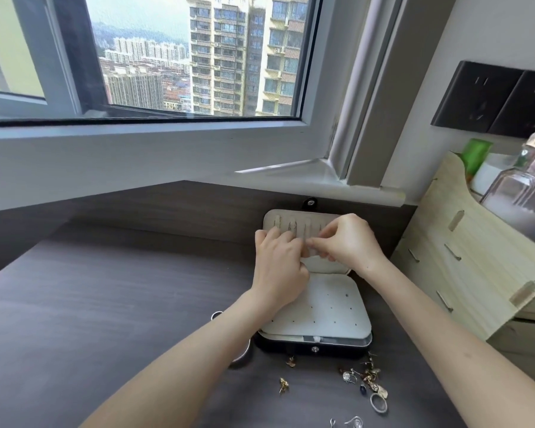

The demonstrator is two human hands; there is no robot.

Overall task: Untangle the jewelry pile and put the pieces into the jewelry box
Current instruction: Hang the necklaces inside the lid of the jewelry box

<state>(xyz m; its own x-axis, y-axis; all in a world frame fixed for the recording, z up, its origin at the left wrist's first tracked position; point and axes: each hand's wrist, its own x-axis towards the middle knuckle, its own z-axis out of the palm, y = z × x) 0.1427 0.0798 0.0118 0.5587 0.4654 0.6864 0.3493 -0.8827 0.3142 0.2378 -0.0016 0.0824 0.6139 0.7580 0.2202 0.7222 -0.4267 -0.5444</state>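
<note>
Head view: the jewelry box (pixel 331 310), black outside with pale soft lining, lies open on the dark wood-grain table (pixel 121 304). At its raised lid the left hand (pixel 278 261) and right hand (pixel 348 239) meet, fingers curled; whether they hold anything I cannot tell. The jewelry pile (pixel 368 379) lies just in front of the box, and a window (pixel 173 57) is behind it.

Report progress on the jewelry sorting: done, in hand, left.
Done: the jewelry box is open, and its lid slots seem to hold a few pieces. In hand: left hand and right hand meet at those slots; what they hold is too small to tell. Left: the tangled pile, a ring and stray earrings in front.
</note>
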